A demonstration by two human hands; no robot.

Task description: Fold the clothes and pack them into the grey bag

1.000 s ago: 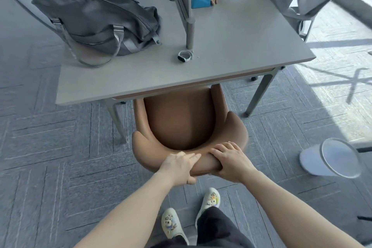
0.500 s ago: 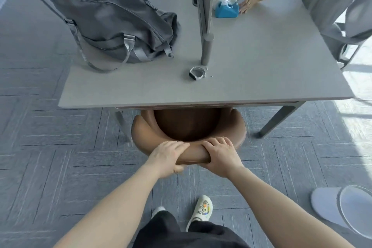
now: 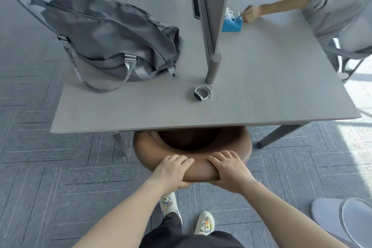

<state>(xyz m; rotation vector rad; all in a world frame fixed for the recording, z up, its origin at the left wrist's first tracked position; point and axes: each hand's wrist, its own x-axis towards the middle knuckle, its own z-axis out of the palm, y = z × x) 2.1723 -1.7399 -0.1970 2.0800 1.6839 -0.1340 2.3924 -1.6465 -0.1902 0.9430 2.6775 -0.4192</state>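
At the near edge of the view, two bare forearms are reaching forward over dark trousers and a pair of cream clogs [image 3: 205, 223] with cartoon charms, standing on grey patterned carpet. Both hands are clamping the padded back rim of a brown leather chair [image 3: 145, 147]: the left hand [image 3: 171, 173] is curling its fingers over the top of the rim with the thumb tucked beneath, and the right hand [image 3: 229, 173] is gripping the same way just beside it, the two a little apart. Most of the chair's seat is sitting hidden under the near edge of a pale grey table [image 3: 261, 96].

On the table's left half, the grey bag [image 3: 112, 40] is lying slumped on its side, zip closed, straps trailing toward the near edge. Right of it, a smart band [image 3: 202, 93] is lying near the foot of an upright grey divider panel [image 3: 211, 6]. Beyond the divider, another person's hand [image 3: 250, 13] is touching a blue tissue pack [image 3: 231, 25]. Small items at the far edge are too blurred to name. No clothes are showing, and no writing is readable anywhere.
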